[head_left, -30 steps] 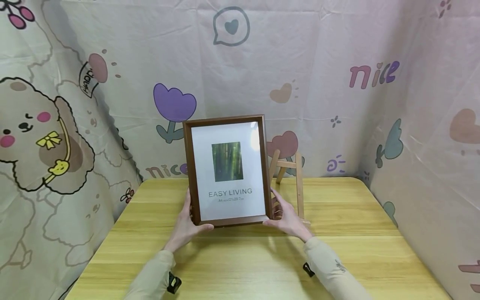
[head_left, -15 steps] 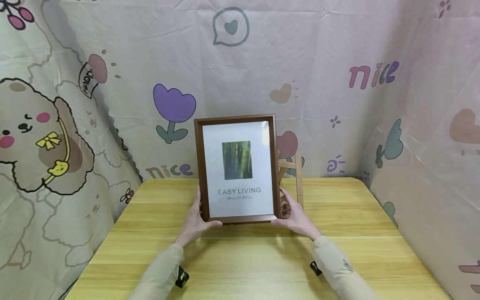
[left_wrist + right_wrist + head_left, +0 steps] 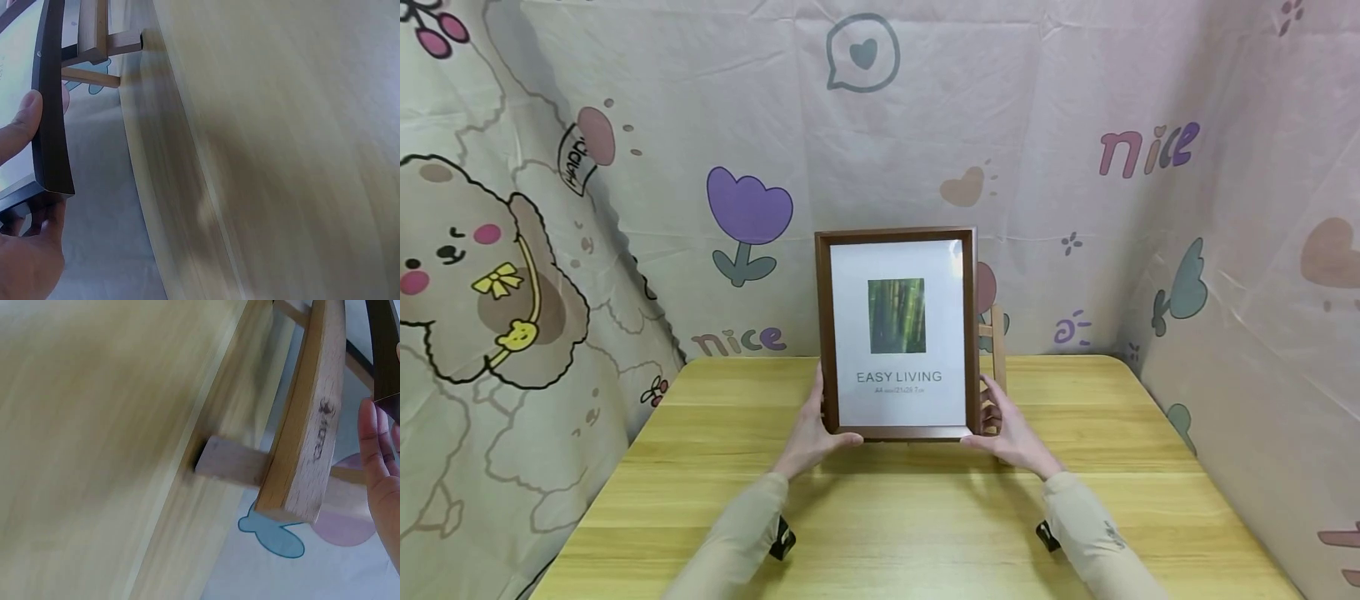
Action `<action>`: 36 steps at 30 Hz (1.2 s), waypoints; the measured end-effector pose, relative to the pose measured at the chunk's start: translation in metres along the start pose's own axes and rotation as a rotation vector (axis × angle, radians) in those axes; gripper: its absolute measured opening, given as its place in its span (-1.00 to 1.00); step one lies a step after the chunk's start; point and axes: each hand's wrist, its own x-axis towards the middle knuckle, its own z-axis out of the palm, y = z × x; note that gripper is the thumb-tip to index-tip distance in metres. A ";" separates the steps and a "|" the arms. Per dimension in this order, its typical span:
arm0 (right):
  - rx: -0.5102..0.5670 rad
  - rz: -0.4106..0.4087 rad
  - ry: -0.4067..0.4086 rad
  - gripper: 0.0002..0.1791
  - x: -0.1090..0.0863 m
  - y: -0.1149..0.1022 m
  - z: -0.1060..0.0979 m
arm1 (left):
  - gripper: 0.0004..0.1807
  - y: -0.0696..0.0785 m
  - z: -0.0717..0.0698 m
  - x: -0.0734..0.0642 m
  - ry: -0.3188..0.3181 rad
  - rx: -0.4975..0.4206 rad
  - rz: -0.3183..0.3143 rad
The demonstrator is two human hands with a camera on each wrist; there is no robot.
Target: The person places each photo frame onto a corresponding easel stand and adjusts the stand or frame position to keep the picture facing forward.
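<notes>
A brown picture frame [image 3: 842,333] with a white "EASY LIVING" insert and a small green forest picture faces me, nearly upright. My left hand [image 3: 807,437] grips its lower left corner, thumb on the front, fingers behind the side. The lower right corner is held the same way by my right hand [image 3: 1011,435]. Behind the frame stands a light wooden easel [image 3: 998,342], mostly hidden in the head view. In the right wrist view the easel's front ledge [image 3: 306,425] shows, with the frame's corner [image 3: 387,403] raised off the table, beyond the ledge.
The wood-grain table [image 3: 910,533] carries the easel near its back edge. Printed cloth [image 3: 880,150] hangs behind and at both sides. Black straps [image 3: 782,537] sit at both wrists, over beige sleeves [image 3: 730,533].
Both hands have carried the picture frame to the right and slightly up. It has become straighter and covers more of the easel, which has stayed in place.
</notes>
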 end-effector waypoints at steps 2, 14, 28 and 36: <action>0.010 0.003 0.005 0.30 -0.001 0.001 -0.003 | 0.54 0.001 0.003 0.003 -0.008 0.010 -0.007; -0.090 0.024 0.040 0.29 -0.010 0.009 -0.017 | 0.56 0.001 0.021 0.019 -0.021 0.024 0.039; -0.062 0.014 0.053 0.24 -0.016 0.021 -0.034 | 0.57 0.005 0.042 0.030 -0.058 0.004 0.073; -0.073 0.036 0.075 0.15 -0.023 0.026 -0.041 | 0.57 0.005 0.053 0.037 -0.080 0.000 0.074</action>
